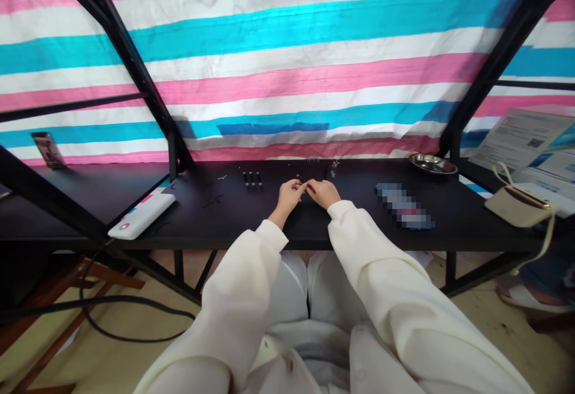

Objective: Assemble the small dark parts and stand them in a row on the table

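My left hand (290, 195) and my right hand (322, 193) meet over the front half of the black table (233, 220), fingertips pinched together. Whatever sits between the fingers is too small to make out. Left of my hands, three small dark cylinders with pale ends (252, 179) stand in a row. Beyond my fingers lies a tiny grey piece (299, 176). Further back are a row of small metallic parts (312, 160) and a little heap of whitish bits (334, 168).
A white power strip-like box (142, 215) lies at the left. On the right are a blurred-out packet (404, 205), a round metal dish (432, 164) and a beige bag (516, 205). Black frame posts (135, 70) slant up both sides before a striped sheet (305, 35).
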